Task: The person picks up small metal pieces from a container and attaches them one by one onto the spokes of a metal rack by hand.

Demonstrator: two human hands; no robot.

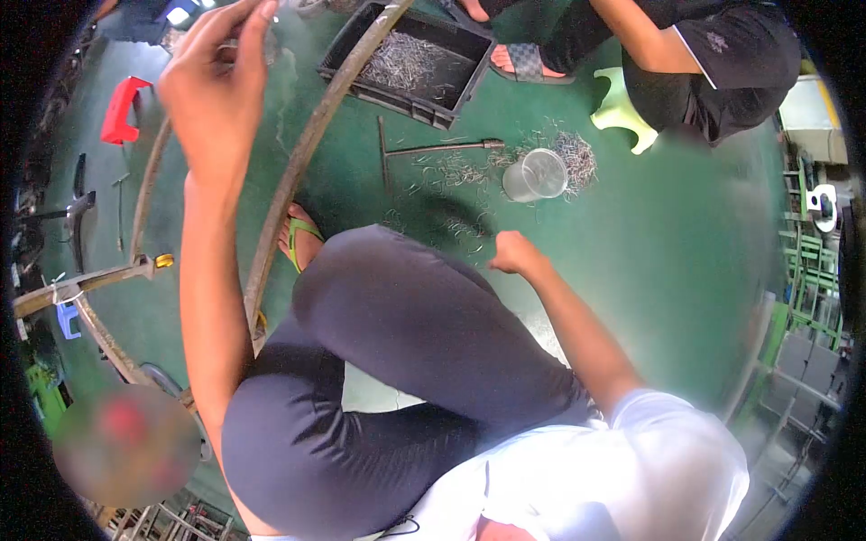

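Note:
My left hand (215, 95) is raised at the upper left, its thumb and fingers drawn together near the top edge. What it pinches, if anything, cannot be made out. My right hand (517, 253) is closed just beyond my knee, low over the floor, and its contents are hidden. Near it lie loose small metal pieces (465, 229), thin like pins or nails. A clear plastic cup (536, 175) rests beside a denser pile of these pieces (575, 160). A long T-shaped metal tool (442, 147) lies on the floor to the left.
A black crate (465, 68) holds more metal pieces. A curved bar (307, 144) rises between my left arm and the crate. Another person (722, 63) sits on a pale green stool (622, 113). A red stool (122, 110) stands left; metal frames (807, 270) line the right.

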